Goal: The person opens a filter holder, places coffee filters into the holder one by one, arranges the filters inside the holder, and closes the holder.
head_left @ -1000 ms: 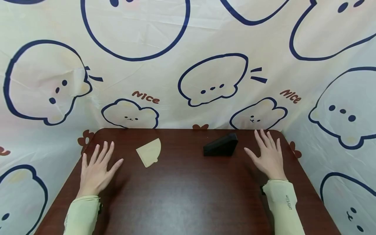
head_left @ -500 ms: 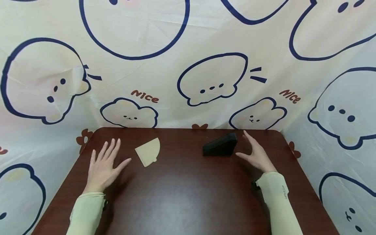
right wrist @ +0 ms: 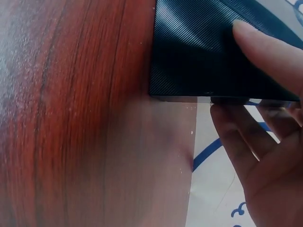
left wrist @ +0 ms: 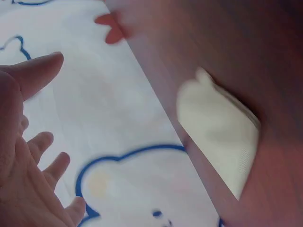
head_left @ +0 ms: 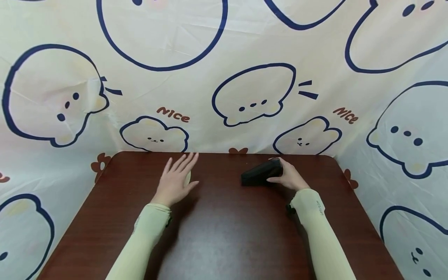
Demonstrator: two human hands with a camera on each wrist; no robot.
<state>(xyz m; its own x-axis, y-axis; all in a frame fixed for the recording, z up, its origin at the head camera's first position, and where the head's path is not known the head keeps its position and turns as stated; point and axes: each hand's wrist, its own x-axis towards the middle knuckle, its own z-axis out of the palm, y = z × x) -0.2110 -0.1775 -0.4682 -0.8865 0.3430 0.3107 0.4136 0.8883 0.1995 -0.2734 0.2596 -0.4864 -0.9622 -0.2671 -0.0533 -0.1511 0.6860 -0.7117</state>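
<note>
A black wedge-shaped box [head_left: 257, 174] with a finely ribbed surface stands towards the back of the table, right of centre. My right hand [head_left: 292, 177] grips its taller right end; in the right wrist view the thumb [right wrist: 265, 52] lies on the ribbed face and the fingers are at the opposite side. My left hand [head_left: 173, 184], fingers spread, is over the cream coffee filter paper [head_left: 188, 179] and hides most of it in the head view. The left wrist view shows the fan-shaped filter [left wrist: 218, 132], with its small tab, apart from the fingers and slightly blurred.
The dark brown wooden table [head_left: 224, 233] has rounded far corners. A white cloth curtain [head_left: 196, 97] with blue cartoon outlines hangs along its back and both sides, close to the table edge.
My left hand has moved right, from beside the filter paper to over it. The right hand has come left and taken hold of the black box, which stays in place.
</note>
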